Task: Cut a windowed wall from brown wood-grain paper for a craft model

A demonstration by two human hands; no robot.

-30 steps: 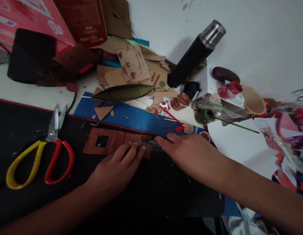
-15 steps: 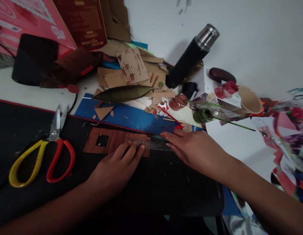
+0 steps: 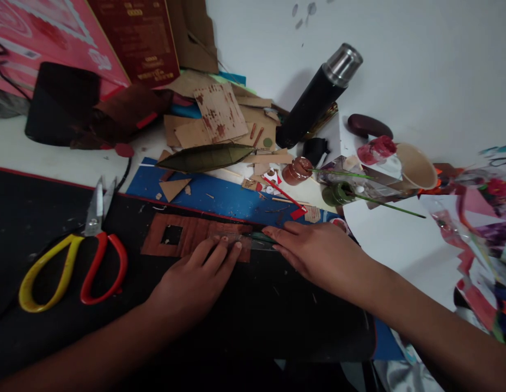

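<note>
A reddish-brown painted strip (image 3: 191, 234) with a square hole near its left end lies on the black mat (image 3: 253, 321). Across its right part runs a clear ruler (image 3: 263, 246). My left hand (image 3: 195, 277) presses the ruler and strip down, its fingers spread over them. At the strip's right end, my right hand (image 3: 314, 245) is closed round a thin dark green tool (image 3: 261, 236), held low along the ruler's upper edge. The tool's tip is too dark to make out clearly.
Scissors (image 3: 95, 226) with yellow and red handles lie open at the left. Behind the mat are a green boat-shaped piece (image 3: 207, 158), cardboard scraps (image 3: 222, 111), a brown paint jar (image 3: 297, 170), a green jar (image 3: 338, 193) and a black flask (image 3: 314, 103).
My right hand has moved slightly left with the green tool, along the ruler. My left hand keeps its place on the strip. The camera view has shifted slightly.
</note>
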